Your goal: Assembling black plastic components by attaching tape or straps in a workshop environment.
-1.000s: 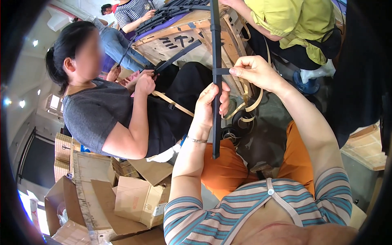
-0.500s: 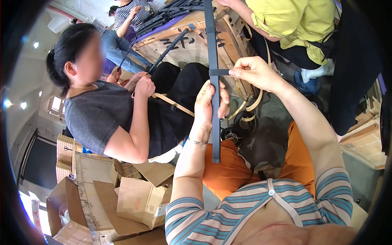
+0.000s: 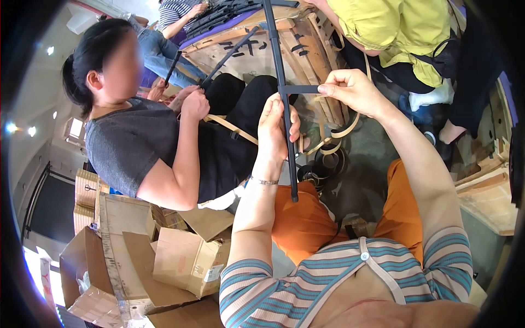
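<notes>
A long, dark, straight bar (image 3: 277, 60) stands almost upright in front of me, its lower end above my orange trousers. The fingers of my left hand (image 3: 276, 127) are wrapped round it below its middle. Just above that grip, a short dark strip of tape (image 3: 301, 89) stretches sideways from the bar. Thumb and forefinger of my right hand (image 3: 349, 90) pinch the strip's free end, and the strip is taut. How the strip is fixed on the bar's far side is hidden.
At my left sits a person in grey (image 3: 131, 142), also holding a bar. A wooden crate (image 3: 240, 54) ahead carries dark bars. Opened cardboard boxes (image 3: 186, 262) lie at lower left, rolls of tape (image 3: 331, 158) on the floor. Someone in yellow (image 3: 377, 27) is at upper right.
The bar has turned and now shows a narrower side. My right hand has shifted a little to the right and up, and more of the strip shows between it and the bar.
</notes>
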Tool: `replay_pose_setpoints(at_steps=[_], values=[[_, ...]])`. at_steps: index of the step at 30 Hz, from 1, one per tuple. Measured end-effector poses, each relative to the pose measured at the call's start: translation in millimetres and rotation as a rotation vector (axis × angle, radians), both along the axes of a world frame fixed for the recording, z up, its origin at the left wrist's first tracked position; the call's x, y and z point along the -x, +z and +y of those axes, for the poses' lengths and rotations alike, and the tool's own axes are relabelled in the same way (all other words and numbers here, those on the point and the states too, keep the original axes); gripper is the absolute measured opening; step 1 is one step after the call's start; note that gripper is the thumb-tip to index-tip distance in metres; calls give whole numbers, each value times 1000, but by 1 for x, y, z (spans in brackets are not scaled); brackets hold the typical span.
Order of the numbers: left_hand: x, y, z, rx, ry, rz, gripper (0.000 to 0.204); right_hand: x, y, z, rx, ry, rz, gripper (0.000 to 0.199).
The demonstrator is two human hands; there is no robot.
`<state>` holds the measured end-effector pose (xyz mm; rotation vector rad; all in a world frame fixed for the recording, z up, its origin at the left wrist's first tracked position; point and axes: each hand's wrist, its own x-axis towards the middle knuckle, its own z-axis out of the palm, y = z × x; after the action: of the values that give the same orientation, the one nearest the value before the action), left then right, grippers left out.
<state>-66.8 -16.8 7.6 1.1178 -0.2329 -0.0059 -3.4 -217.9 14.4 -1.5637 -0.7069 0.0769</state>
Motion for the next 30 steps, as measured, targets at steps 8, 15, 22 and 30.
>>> replay_pose_setpoints(at_steps=[8, 15, 22, 30], values=[[-1, -3, 6, 169, -222, 53, 28, 3, -1, 7, -29, 27, -6, 24], [-2, -4, 7, 115, -164, 22, 39, 1, -1, 5, 24, -14, -24, 24], [-3, -3, 4, 37, 14, 41, 37, -2, -3, 3, 65, -52, -61, 26], [2, 1, -4, 25, 12, -4, 17, -6, -9, 1, 94, -35, -56, 29]])
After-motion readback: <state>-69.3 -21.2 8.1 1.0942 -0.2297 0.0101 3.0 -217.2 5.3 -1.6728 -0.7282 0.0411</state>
